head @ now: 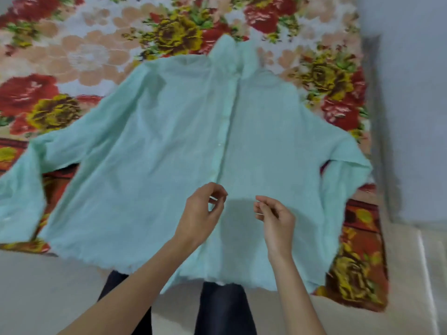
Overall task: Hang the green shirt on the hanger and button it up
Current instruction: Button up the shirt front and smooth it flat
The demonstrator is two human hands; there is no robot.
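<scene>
A pale green shirt [154, 146] lies spread flat on a flowered bed cover, collar away from me, sleeves out to both sides. Its button placket [223, 131] runs down the middle and looks closed along its upper part. My left hand [202, 213] hovers just above the lower placket with fingers curled and nothing in them. My right hand [274, 213] is beside it, to the right, thumb and fingers loosely pinched, also holding nothing. Both hands are just above the cloth. No hanger shows; if one is inside the shirt, the cloth hides it.
The flowered cover [72, 56] extends well beyond the shirt at the back and left. A grey wall [411, 93] rises along the right edge of the bed. My dark trousers [222, 308] show below the shirt's hem, against a pale floor [48, 286].
</scene>
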